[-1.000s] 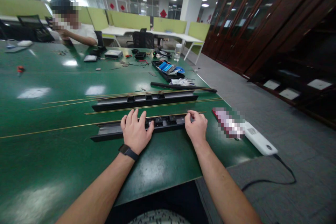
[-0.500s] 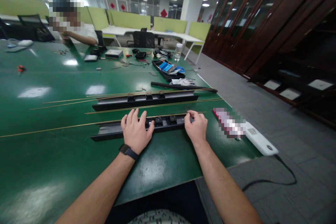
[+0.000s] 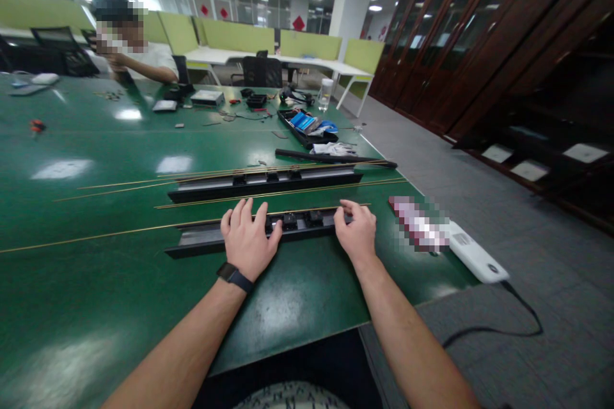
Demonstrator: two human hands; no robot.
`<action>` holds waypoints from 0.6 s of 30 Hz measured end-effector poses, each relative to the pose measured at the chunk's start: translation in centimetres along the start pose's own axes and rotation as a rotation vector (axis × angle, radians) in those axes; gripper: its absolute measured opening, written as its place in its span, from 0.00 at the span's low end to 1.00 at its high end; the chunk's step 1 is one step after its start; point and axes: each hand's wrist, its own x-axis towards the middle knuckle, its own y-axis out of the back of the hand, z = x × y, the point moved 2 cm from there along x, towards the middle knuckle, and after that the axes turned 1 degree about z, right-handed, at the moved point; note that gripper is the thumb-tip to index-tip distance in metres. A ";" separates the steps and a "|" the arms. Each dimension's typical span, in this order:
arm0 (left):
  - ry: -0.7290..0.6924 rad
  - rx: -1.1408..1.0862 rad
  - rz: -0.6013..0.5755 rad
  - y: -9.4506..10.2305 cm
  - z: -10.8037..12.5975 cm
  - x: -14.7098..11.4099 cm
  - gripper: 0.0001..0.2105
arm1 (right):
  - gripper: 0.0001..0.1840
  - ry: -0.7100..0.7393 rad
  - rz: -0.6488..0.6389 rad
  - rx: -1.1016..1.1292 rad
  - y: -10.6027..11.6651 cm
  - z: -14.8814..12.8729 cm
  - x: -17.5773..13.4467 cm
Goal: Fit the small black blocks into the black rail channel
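A long black channel point(image 3: 196, 250) with a grey inner face lies across the green table in front of me. Small black blocks point(image 3: 290, 222) sit inside it. Along its far edge runs a thin brass-coloured rod point(image 3: 283, 212). My left hand point(image 3: 249, 236), wearing a dark wristband, rests over the channel's middle with fingers spread across the far wall and thumb beside the blocks. At the right end my right hand point(image 3: 357, 229) has its thumb and curled fingers around the rod near its tip; the exact contact is partly hidden.
Behind lies a second black channel point(image 3: 215, 192) with thin rods point(image 3: 119, 190) over and near it. Farther back are a black bar point(image 3: 307, 156), white gloves point(image 3: 333, 149) and a black tray point(image 3: 307, 134). A white power bank point(image 3: 474, 254) with a cable lies right. Another person point(image 3: 153, 64) sits across.
My right hand has shifted slightly left, its thumb and fingers a little less tightly closed. The rod's right tip has moved left too. My left hand has stayed in place.
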 end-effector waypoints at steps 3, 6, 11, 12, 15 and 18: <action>-0.005 0.008 -0.004 0.0 0.0 0.0 0.22 | 0.13 -0.002 -0.005 -0.003 0.0 0.0 0.0; -0.006 0.003 -0.003 0.0 0.0 0.1 0.22 | 0.13 0.023 -0.028 0.005 0.0 -0.2 -0.1; 0.003 -0.019 -0.001 0.0 0.0 0.1 0.21 | 0.13 0.041 -0.031 0.014 0.0 -0.4 -0.1; 0.003 -0.017 0.001 0.0 0.0 0.0 0.21 | 0.13 0.037 -0.028 0.015 0.0 -0.4 -0.1; -0.003 0.001 0.002 0.0 0.1 0.0 0.22 | 0.13 0.016 -0.015 0.017 0.1 -0.3 0.0; -0.005 0.009 0.004 0.0 0.1 0.0 0.22 | 0.14 0.000 -0.005 0.010 0.1 -0.2 0.0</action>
